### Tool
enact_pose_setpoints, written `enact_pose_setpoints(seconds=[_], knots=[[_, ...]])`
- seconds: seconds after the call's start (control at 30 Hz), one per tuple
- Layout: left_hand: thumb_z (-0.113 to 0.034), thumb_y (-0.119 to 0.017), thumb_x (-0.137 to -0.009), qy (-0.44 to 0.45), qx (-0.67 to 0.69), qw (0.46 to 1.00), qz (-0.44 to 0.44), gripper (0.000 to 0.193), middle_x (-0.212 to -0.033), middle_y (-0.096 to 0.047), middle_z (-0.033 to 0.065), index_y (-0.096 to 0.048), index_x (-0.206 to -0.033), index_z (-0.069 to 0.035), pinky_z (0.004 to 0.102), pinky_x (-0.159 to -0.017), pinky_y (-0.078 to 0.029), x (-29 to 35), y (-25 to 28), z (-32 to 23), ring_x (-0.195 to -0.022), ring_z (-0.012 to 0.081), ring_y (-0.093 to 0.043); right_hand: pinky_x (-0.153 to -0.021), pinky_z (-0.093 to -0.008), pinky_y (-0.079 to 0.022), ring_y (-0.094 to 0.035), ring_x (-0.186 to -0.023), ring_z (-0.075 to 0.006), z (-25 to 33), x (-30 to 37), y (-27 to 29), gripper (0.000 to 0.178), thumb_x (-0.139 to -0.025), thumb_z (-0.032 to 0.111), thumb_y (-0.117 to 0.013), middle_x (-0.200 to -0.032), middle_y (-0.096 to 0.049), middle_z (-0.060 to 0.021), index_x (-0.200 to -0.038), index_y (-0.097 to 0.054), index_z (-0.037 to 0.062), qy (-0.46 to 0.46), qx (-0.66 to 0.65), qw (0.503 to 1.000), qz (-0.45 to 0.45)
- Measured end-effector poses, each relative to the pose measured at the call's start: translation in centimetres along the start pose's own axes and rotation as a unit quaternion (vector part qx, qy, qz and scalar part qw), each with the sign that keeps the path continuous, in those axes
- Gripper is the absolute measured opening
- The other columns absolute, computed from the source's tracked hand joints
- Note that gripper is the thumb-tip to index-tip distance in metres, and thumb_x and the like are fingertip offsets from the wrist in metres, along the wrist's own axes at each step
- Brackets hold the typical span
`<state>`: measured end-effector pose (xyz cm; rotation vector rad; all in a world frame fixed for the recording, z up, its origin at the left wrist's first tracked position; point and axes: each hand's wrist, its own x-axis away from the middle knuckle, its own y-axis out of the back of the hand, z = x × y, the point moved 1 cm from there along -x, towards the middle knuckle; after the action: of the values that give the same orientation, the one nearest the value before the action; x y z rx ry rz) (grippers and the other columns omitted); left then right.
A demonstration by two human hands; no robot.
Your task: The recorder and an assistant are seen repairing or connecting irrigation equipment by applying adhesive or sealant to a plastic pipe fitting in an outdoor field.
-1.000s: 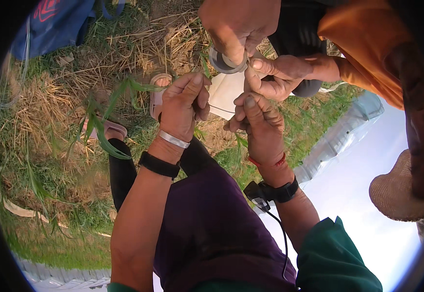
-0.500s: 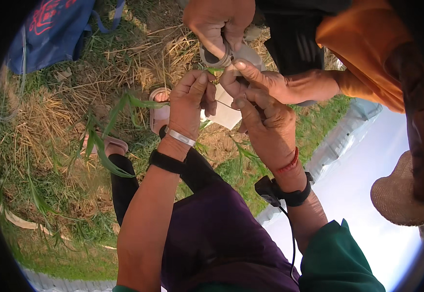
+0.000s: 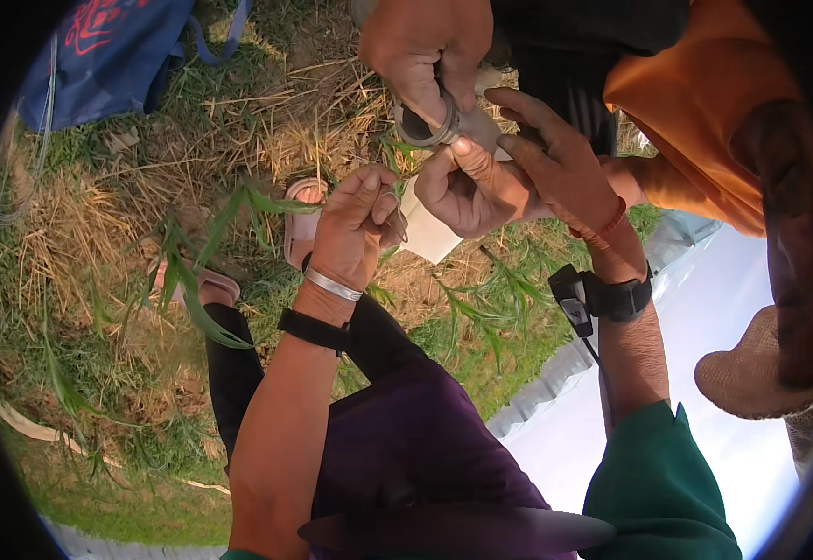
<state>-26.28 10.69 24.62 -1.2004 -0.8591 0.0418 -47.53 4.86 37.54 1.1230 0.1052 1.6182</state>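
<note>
My left hand [image 3: 360, 219], wearing a pale bracelet and a black wrist strap, is closed in a pinch; whatever sits between its fingertips is too small to make out. To the right, my right hand [image 3: 570, 173] has its fingers stretched apart and holds nothing. It overlaps a co-worker's hand [image 3: 481, 191], whose thumb and fingers are bent below a round grey ring-like thing [image 3: 413, 129]. The co-worker's other hand [image 3: 430, 51] grips that round thing from above. A white sheet [image 3: 433, 233] shows behind these hands.
Long green leaves [image 3: 182, 280] rise at the left, and more leafy shoots [image 3: 495, 299] stand below my right hand. Dry straw and grass cover the ground. A blue bag [image 3: 108, 65] lies at the upper left. The co-worker's orange sleeve [image 3: 705, 121] fills the upper right.
My right hand has moved right and up, away from my left, and its fingers have opened. The thin strand that ran between my hands no longer shows there. My left hand stays pinched.
</note>
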Motion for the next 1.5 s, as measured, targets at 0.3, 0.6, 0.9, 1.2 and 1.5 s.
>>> enact_pose_setpoints(seconds=[0.3,0.6,0.9,1.2,1.5], knots=[[-0.030,-0.054,-0.099,-0.081,-0.071,0.994,0.011,0.031,-0.068,-0.035,-0.0022,-0.056,-0.112,-0.002,0.0249,-0.051,-0.038,-1.9,-2.5,-3.1,-0.054,0.0124,-0.045,-0.104,-0.0338,-0.041,-0.049,-0.127,-0.0213,-2.1,-2.9,2.2,0.066,-0.090,0.028,-0.067,-0.140,-0.048,-0.0124,-0.146,-0.038,0.0067,-0.029,-0.039,0.982,0.180],[-0.033,-0.062,-0.095,-0.072,-0.236,0.967,-0.068,0.034,-0.061,-0.032,-0.0069,-0.060,-0.115,-0.005,0.0223,-0.043,-0.031,-3.4,-5.4,-5.5,-0.047,0.0065,-0.037,-0.106,-0.0337,-0.039,-0.049,-0.126,-0.0219,-3.2,-2.8,1.9,0.055,-0.094,0.027,-0.062,-0.139,-0.050,-0.0113,-0.142,-0.044,0.0059,0.019,-0.071,0.992,0.099],[-0.039,-0.051,-0.100,-0.167,-0.197,0.947,-0.193,0.039,-0.061,-0.033,-0.0043,-0.058,-0.105,-0.001,0.0245,-0.044,-0.031,0.7,-5.9,-4.3,-0.047,0.0085,-0.038,-0.085,-0.0323,-0.051,-0.062,-0.101,-0.0209,0.4,1.8,-0.6,0.041,-0.092,0.017,-0.063,-0.124,-0.058,-0.0135,-0.131,-0.055,0.0057,0.151,-0.016,0.968,-0.202],[-0.033,-0.045,-0.103,-0.162,-0.205,0.932,-0.252,0.033,-0.063,-0.036,-0.0055,-0.059,-0.094,-0.005,0.0202,-0.051,-0.026,2.6,-6.6,-0.5,-0.057,0.0038,-0.033,-0.064,-0.0287,-0.051,-0.062,-0.078,-0.0157,7.2,6.8,-9.3,0.043,-0.079,0.017,-0.078,-0.109,-0.059,-0.0104,-0.118,-0.062,0.0069,0.063,-0.184,0.981,-0.003],[-0.031,-0.047,-0.102,-0.118,-0.164,0.944,-0.259,0.027,-0.060,-0.037,-0.0058,-0.055,-0.091,-0.008,0.0206,-0.041,-0.029,2.9,-6.9,-0.4,-0.046,0.0041,-0.034,-0.071,-0.0311,-0.052,-0.064,-0.083,-0.0242,8.0,7.8,-9.3,0.023,-0.082,0.001,-0.069,-0.097,-0.063,-0.0122,-0.104,-0.067,0.0070,0.068,-0.114,0.986,-0.100]])
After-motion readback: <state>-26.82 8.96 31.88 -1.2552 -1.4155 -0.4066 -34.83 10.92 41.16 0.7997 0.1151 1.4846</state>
